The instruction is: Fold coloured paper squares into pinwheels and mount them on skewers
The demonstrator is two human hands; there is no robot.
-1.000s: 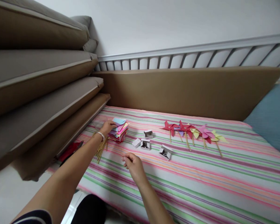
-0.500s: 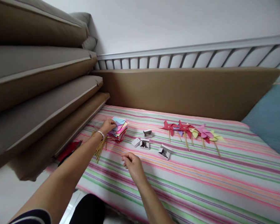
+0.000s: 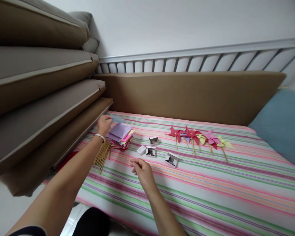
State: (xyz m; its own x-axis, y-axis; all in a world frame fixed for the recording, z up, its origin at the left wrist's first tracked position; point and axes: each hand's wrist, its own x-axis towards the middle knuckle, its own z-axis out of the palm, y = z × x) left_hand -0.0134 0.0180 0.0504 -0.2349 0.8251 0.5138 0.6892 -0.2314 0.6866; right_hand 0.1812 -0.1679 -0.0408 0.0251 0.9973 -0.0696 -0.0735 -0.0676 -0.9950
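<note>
My left hand (image 3: 104,124) pinches a light blue paper sheet (image 3: 118,119), blurred by motion, lifted over the back of a stack of coloured paper (image 3: 120,131). A purple sheet now lies on top of that stack. Beside it, partly under my left forearm, lies a bundle of thin wooden sticks (image 3: 102,156). My right hand (image 3: 142,168) hovers over the striped cloth with thumb and fingertips pressed together; whatever they hold, if anything, is too small to make out. Small white boxes stand nearby, one box (image 3: 151,152) and another box (image 3: 171,160) with dark metal bits inside.
Several finished paper pinwheels (image 3: 193,133) on sticks lie to the right on the striped cloth (image 3: 211,183). Stacked brown cushions (image 3: 44,68) rise on the left. A brown padded board (image 3: 186,95) runs along the back, and a blue cushion (image 3: 280,121) sits at right.
My left hand has taken the blue sheet off the stack and moved it left and back, uncovering the purple one. My right hand stays pinched, almost where it was.
</note>
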